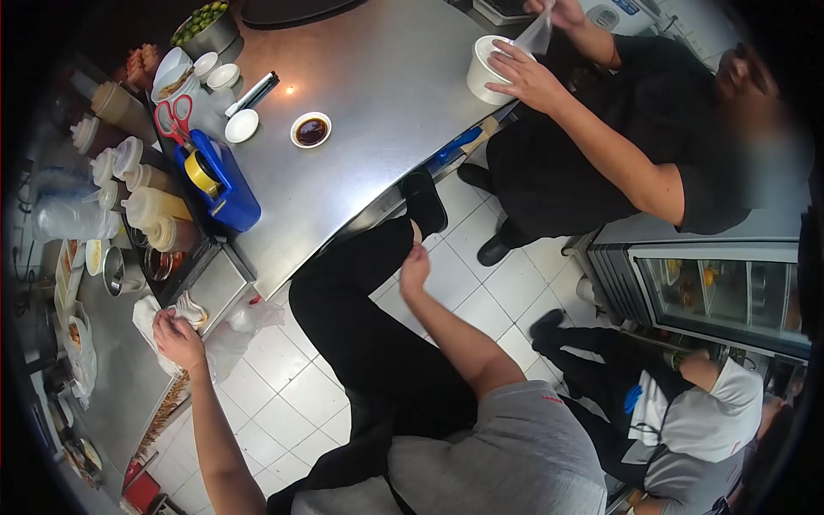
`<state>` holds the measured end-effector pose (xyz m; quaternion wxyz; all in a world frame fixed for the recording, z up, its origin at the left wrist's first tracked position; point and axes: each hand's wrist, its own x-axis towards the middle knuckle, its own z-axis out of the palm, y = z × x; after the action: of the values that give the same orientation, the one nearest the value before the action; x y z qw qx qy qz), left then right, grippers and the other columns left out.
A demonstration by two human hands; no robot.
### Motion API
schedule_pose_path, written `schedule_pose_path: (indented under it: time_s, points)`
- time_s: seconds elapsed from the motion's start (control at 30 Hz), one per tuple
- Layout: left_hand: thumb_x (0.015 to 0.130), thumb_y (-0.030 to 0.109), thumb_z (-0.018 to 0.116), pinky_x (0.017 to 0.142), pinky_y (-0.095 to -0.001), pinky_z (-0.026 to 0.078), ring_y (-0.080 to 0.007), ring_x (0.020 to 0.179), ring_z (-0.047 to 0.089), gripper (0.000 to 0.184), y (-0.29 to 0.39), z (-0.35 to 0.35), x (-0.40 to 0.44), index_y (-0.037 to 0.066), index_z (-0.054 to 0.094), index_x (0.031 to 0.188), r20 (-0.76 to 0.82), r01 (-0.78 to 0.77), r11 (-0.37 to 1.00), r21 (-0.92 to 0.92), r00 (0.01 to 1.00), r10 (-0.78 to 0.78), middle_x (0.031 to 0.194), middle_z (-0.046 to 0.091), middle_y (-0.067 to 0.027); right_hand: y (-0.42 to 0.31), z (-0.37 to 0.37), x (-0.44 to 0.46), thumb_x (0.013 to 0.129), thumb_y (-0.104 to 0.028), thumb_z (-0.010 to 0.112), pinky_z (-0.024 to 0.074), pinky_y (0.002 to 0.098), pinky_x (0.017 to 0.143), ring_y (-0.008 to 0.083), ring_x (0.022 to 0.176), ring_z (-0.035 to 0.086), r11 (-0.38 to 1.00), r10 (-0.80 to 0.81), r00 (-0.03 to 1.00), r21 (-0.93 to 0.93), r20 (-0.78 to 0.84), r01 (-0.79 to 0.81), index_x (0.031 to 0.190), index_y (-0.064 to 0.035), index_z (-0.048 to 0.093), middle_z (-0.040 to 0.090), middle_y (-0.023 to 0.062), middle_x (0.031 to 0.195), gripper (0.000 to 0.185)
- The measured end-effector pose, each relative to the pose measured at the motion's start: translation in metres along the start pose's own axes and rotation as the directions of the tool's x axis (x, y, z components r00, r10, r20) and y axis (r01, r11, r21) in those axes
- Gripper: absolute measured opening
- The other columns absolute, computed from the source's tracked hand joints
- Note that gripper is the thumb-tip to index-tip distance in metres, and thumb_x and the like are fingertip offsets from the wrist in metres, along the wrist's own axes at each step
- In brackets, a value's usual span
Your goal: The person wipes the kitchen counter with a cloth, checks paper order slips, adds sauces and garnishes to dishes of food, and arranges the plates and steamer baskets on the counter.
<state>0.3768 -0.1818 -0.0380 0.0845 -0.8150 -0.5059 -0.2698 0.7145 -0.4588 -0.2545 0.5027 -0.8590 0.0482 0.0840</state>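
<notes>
My left hand point(178, 340) rests at the counter's edge on a white cloth point(148, 316), its fingers loosely bent and slightly apart. Over by the ankle of my raised leg, my right hand point(415, 269) has its fingers pressed together; what they hold, if anything, is too small to make out. A black shoe point(425, 202) is on that foot, against the steel counter point(283, 197). Farther up the counter stand a small bowl of dark sauce point(311, 130), a white lid point(241, 126), a black marker point(257, 90) and a blue tape dispenser point(233, 193).
Squeeze bottles point(154, 206) and red scissors point(174, 116) line the left side. A co-worker in black point(592, 146) handles a white tub point(491, 73) at upper right. Another person point(695, 403) is at lower right, below a glass-front fridge point(721, 287).
</notes>
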Motion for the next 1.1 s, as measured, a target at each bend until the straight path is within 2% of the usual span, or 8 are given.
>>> schedule_pose_path:
  time_s: [0.1, 0.33, 0.43, 0.47, 0.53, 0.83, 1.03, 1.1]
  points:
    - [0.077, 0.012, 0.049, 0.08, -0.0407, 0.042, -0.0294, 0.094, 0.055, 0.016, -0.002, 0.002, 0.0, 0.006, 0.059, 0.088, -0.031, -0.019, 1.0, -0.011, 0.999, 0.019, 0.104, 0.058, -0.008, 0.018, -0.009, 0.046, 0.082, -0.013, 0.057, 0.0507, 0.0419, 0.071, 0.0325, 0.066, 0.063, 0.975, 0.22, 0.974, -0.027, 0.052, -0.219, 0.102, 0.002, 0.059, 0.064, 0.0147, 0.073, 0.025]
    - [0.068, 0.003, 0.05, 0.08, -0.0433, 0.043, -0.0343, 0.089, 0.056, 0.014, 0.004, -0.008, 0.006, 0.002, 0.058, 0.079, -0.054, 0.009, 0.985, -0.175, 0.998, -0.018, 0.095, 0.061, -0.0165, 0.026, -0.021, 0.103, 0.078, -0.021, 0.054, 0.0485, 0.0484, 0.065, 0.0392, 0.072, 0.062, 0.633, -0.215, 0.848, -0.592, 0.485, 0.499, 0.072, 0.0002, 0.064, 0.063, 0.0216, 0.075, 0.024]
    - [0.066, 0.005, 0.054, 0.085, -0.0421, 0.04, -0.0305, 0.094, 0.054, 0.015, -0.001, -0.008, 0.004, 0.006, 0.058, 0.081, -0.081, 0.021, 0.99, -0.136, 0.996, -0.032, 0.097, 0.059, -0.0118, 0.041, -0.034, 0.119, 0.08, -0.019, 0.051, 0.0522, 0.0421, 0.062, 0.0333, 0.062, 0.06, 0.679, -0.422, 0.701, -0.312, 0.575, 0.665, 0.074, 0.001, 0.061, 0.061, 0.0178, 0.07, 0.023]
    - [0.066, 0.007, 0.054, 0.087, -0.0415, 0.038, -0.0287, 0.097, 0.053, 0.016, -0.003, -0.006, 0.002, 0.007, 0.058, 0.082, -0.08, 0.047, 0.989, -0.14, 0.995, -0.059, 0.099, 0.058, -0.0096, 0.031, -0.041, 0.108, 0.084, -0.018, 0.049, 0.0533, 0.0351, 0.05, 0.0193, 0.05, 0.053, 0.986, 0.0, 0.819, -0.137, 0.574, 0.096, 0.071, -0.0029, 0.057, 0.052, 0.0072, 0.06, 0.021]
    - [0.067, 0.008, 0.054, 0.087, -0.0406, 0.037, -0.0269, 0.098, 0.052, 0.015, 0.002, -0.007, 0.002, 0.009, 0.058, 0.082, -0.103, 0.072, 0.989, -0.128, 0.991, -0.085, 0.1, 0.058, -0.0075, 0.008, -0.068, 0.079, 0.085, -0.015, 0.048, 0.0515, 0.0291, 0.045, 0.0079, 0.044, 0.041, 0.971, 0.067, 0.731, 0.126, 0.679, -0.206, 0.072, -0.0066, 0.052, 0.039, -0.0011, 0.054, 0.016]
    - [0.069, 0.011, 0.054, 0.089, -0.0388, 0.034, -0.0244, 0.096, 0.051, 0.014, 0.005, -0.015, 0.003, 0.011, 0.057, 0.082, -0.114, 0.114, 0.987, -0.118, 0.985, -0.127, 0.097, 0.056, -0.0041, 0.002, -0.06, 0.096, 0.086, -0.013, 0.057, 0.0515, 0.0282, 0.048, 0.0141, 0.053, 0.056, 0.933, 0.209, 0.711, 0.081, 0.672, -0.351, 0.092, -0.0159, 0.053, 0.054, 0.0008, 0.073, 0.007]
    - [0.067, 0.012, 0.056, 0.09, -0.0417, 0.033, -0.0238, 0.098, 0.051, 0.015, 0.004, -0.016, 0.001, 0.011, 0.058, 0.082, -0.092, 0.132, 0.982, -0.136, 0.985, -0.145, 0.098, 0.055, -0.004, 0.001, -0.033, 0.117, 0.083, -0.012, 0.058, 0.054, 0.0393, 0.056, 0.03, 0.07, 0.063, 0.942, 0.328, 0.944, 0.095, -0.041, -0.323, 0.096, -0.0015, 0.052, 0.062, 0.0182, 0.087, 0.018]
    - [0.067, 0.012, 0.056, 0.09, -0.0422, 0.033, -0.0238, 0.098, 0.051, 0.015, 0.003, -0.017, 0.002, 0.011, 0.057, 0.082, -0.104, 0.133, 0.983, -0.127, 0.984, -0.147, 0.098, 0.055, -0.004, 0.006, -0.02, 0.095, 0.088, -0.017, 0.052, 0.047, 0.0384, 0.075, 0.0299, 0.079, 0.06, 0.934, -0.247, 0.906, -0.164, 0.344, 0.317, 0.089, 0.0002, 0.051, 0.058, 0.0199, 0.095, 0.018]
